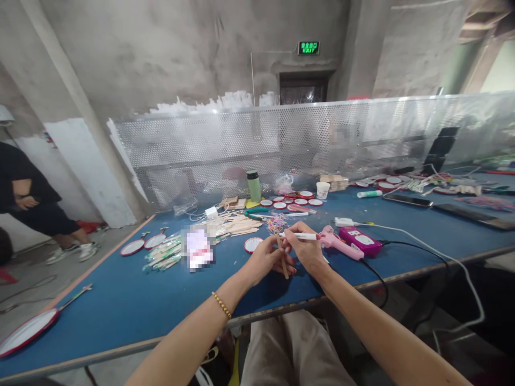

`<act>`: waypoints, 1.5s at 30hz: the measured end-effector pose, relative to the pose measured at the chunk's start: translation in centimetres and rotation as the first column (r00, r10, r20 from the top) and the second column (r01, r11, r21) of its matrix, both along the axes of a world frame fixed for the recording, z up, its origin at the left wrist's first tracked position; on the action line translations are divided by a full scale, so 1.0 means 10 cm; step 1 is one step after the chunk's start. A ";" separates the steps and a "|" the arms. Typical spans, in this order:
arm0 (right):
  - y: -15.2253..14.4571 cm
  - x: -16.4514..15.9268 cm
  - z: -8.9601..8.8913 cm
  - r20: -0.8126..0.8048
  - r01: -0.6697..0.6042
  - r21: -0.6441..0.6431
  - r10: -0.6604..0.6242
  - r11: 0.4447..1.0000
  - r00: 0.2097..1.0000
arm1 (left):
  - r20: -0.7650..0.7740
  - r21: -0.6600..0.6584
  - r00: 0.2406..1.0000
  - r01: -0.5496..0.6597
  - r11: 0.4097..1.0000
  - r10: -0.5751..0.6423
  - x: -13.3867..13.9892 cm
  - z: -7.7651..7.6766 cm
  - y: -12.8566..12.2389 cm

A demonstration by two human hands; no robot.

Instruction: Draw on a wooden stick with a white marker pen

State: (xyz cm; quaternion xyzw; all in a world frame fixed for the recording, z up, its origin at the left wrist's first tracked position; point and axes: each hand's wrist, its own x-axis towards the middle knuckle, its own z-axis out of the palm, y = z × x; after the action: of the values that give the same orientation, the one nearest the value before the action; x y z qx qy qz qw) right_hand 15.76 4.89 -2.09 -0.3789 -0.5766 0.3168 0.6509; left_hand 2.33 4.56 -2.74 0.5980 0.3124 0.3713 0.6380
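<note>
My left hand [269, 256] is closed around a flat wooden stick [284, 264], which slants down toward the table's front edge. In my right hand [304, 247] is a white marker with a red end [302, 236], its tip side pointing left at the upper part of the stick. Whether the tip touches the wood is too small to tell. Just beyond both hands lies a heap of colourful thin bands [277, 222]. A round white disc with a red rim [253, 245] rests beside my left hand. To the right of my right hand is a pink glue gun [341, 244].
A purple box [361, 241] with cables sits at the right. Loose wooden sticks [241, 223], a green bottle [254, 186] and a paper cup [322, 190] stand or lie farther back. A perforated metal screen [225, 139] borders the blue table [161, 305]. A person [30, 198] is at far left.
</note>
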 end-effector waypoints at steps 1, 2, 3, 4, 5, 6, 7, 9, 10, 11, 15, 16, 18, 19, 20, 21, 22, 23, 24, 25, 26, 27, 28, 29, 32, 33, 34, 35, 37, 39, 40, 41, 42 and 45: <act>0.00 0.00 0.00 0.004 -0.001 -0.003 0.001 1.000 1.000 | -0.002 0.005 1.000 0.001 1.000 -0.001 0.00 0.00 0.00; -0.01 0.00 0.01 0.005 -0.001 -0.008 0.001 1.000 1.000 | -0.003 0.010 1.000 0.002 1.000 -0.002 0.00 0.00 0.00; -0.01 -0.01 0.01 0.005 0.000 -0.016 0.000 1.000 1.000 | -0.005 0.014 1.000 0.001 1.000 -0.001 0.00 0.00 0.01; -0.02 -0.01 0.02 0.004 0.003 -0.024 -0.003 1.000 1.000 | -0.007 0.017 1.000 0.000 1.000 0.000 0.00 -0.01 0.01; -0.02 -0.01 0.02 0.004 0.005 -0.030 -0.005 1.000 1.000 | -0.010 0.020 1.000 -0.002 1.000 0.002 0.00 -0.01 0.01; -0.02 -0.01 0.02 0.006 0.006 -0.032 -0.006 0.999 1.000 | -0.014 0.023 1.000 -0.003 1.000 0.003 0.00 -0.01 0.00; -0.02 -0.01 0.03 0.008 0.008 -0.031 -0.007 0.999 1.000 | -0.018 0.025 1.000 -0.005 1.000 0.005 0.00 -0.01 0.00; -0.01 -0.01 0.02 0.011 0.012 -0.026 -0.011 1.000 1.000 | -0.024 0.025 1.000 -0.006 1.000 0.007 0.00 0.00 0.00; 0.00 -0.01 0.02 0.010 0.014 -0.021 -0.014 1.000 1.000 | -0.026 0.024 1.000 -0.006 1.000 0.007 0.01 0.00 0.00; 0.00 -0.01 0.01 0.009 0.015 -0.017 -0.015 1.000 1.000 | -0.027 0.024 1.000 -0.007 1.000 0.008 0.01 0.00 -0.01; 0.02 -0.01 -0.01 -0.001 0.022 -0.007 -0.022 1.000 1.000 | -0.032 0.019 0.999 -0.012 1.000 0.012 0.01 0.01 -0.01; 0.03 -0.01 -0.01 0.002 0.024 -0.007 -0.024 1.000 1.000 | -0.034 0.019 0.999 -0.011 1.000 0.012 0.01 0.01 -0.01; 0.03 -0.01 -0.01 0.013 0.025 -0.006 -0.025 1.000 1.000 | -0.035 0.021 0.999 -0.008 1.000 0.008 0.01 0.01 -0.01; 0.02 -0.01 -0.01 0.017 0.025 -0.004 -0.025 1.000 1.000 | -0.034 0.024 0.999 -0.007 1.000 0.008 0.01 0.01 -0.01; 0.02 -0.02 -0.01 0.018 0.023 -0.001 -0.023 1.000 1.000 | -0.033 0.027 0.999 -0.005 1.000 0.006 0.01 0.00 -0.01; 0.02 -0.02 0.00 0.017 0.022 0.002 -0.022 1.000 1.000 | -0.031 0.029 1.000 -0.004 1.000 0.005 0.01 0.00 -0.01; 0.02 -0.02 0.00 0.016 0.021 0.006 -0.021 1.000 1.000 | -0.028 0.032 1.000 -0.004 0.999 0.005 0.01 -0.01 0.00; 0.02 -0.02 0.00 0.016 0.021 0.008 -0.021 1.000 1.000 | -0.027 0.033 1.000 -0.004 0.999 0.005 0.01 -0.01 -0.01; 0.01 -0.02 0.00 0.018 0.021 0.009 -0.021 1.000 1.000 | -0.026 0.032 1.000 -0.005 0.999 0.006 0.01 -0.01 -0.01; 0.01 -0.02 0.00 0.022 0.022 0.009 -0.022 1.000 1.000 | -0.027 0.031 1.000 -0.006 1.000 0.007 0.01 -0.01 -0.01; 0.02 -0.02 0.00 0.025 0.022 0.009 -0.023 1.000 0.999 | -0.030 0.028 1.000 -0.008 1.000 0.009 0.01 0.00 -0.01; 0.02 -0.02 -0.01 0.025 0.024 0.010 -0.024 1.000 0.999 | -0.032 0.025 0.999 -0.012 1.000 0.013 0.02 0.00 -0.01; 0.02 -0.02 -0.01 0.025 0.023 0.012 -0.023 1.000 0.999 | -0.034 0.023 0.999 -0.014 1.000 0.015 0.02 0.01 -0.02; 0.02 -0.02 -0.01 0.026 0.020 0.013 -0.021 1.000 0.999 | -0.034 0.023 0.999 -0.016 1.000 0.017 0.02 0.02 -0.02; 0.03 -0.02 -0.02 0.031 0.013 0.010 -0.014 1.000 0.999 | -0.035 0.027 0.999 -0.020 0.999 0.021 0.03 0.02 -0.02; 0.03 -0.01 -0.02 0.032 0.013 0.009 -0.013 1.000 0.999 | -0.036 0.030 0.999 -0.021 0.999 0.022 0.03 0.02 -0.02; 0.03 -0.01 -0.02 0.031 0.014 0.009 -0.014 1.000 0.999 | -0.036 0.032 0.999 -0.021 0.999 0.022 0.03 0.02 -0.02; 0.03 -0.01 -0.02 0.030 0.017 0.008 -0.017 1.000 0.999 | -0.037 0.034 0.999 -0.021 0.999 0.022 0.03 0.01 -0.02; 0.03 -0.01 -0.03 0.033 0.020 0.007 -0.021 1.000 0.999 | -0.036 0.034 0.999 -0.019 0.999 0.020 0.03 0.01 -0.02; 0.03 -0.01 -0.03 0.035 0.028 0.009 -0.029 1.000 0.999 | -0.038 0.027 0.999 -0.018 0.999 0.019 0.02 0.01 -0.02; 0.03 -0.01 -0.03 0.033 0.032 0.011 -0.032 0.999 0.999 | -0.039 0.025 0.999 -0.018 1.000 0.019 0.02 0.01 -0.02; 0.03 -0.01 -0.02 0.030 0.033 0.014 -0.034 0.999 0.999 | -0.041 0.022 0.999 -0.019 1.000 0.020 0.02 0.01 -0.02; 0.03 -0.01 -0.02 0.028 0.035 0.017 -0.036 0.999 0.999 | -0.041 0.021 0.999 -0.019 1.000 0.020 0.02 0.02 -0.03; 0.02 -0.01 -0.01 0.039 0.033 0.022 -0.034 0.999 0.999 | -0.040 0.025 0.999 -0.019 1.000 0.020 0.02 0.03 -0.03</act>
State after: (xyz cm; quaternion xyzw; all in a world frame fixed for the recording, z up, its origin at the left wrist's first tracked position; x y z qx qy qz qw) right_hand 15.64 5.08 -2.21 -0.3877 -0.5863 0.2920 0.6486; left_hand 2.55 4.22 -2.40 0.6100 0.3263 0.3692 0.6205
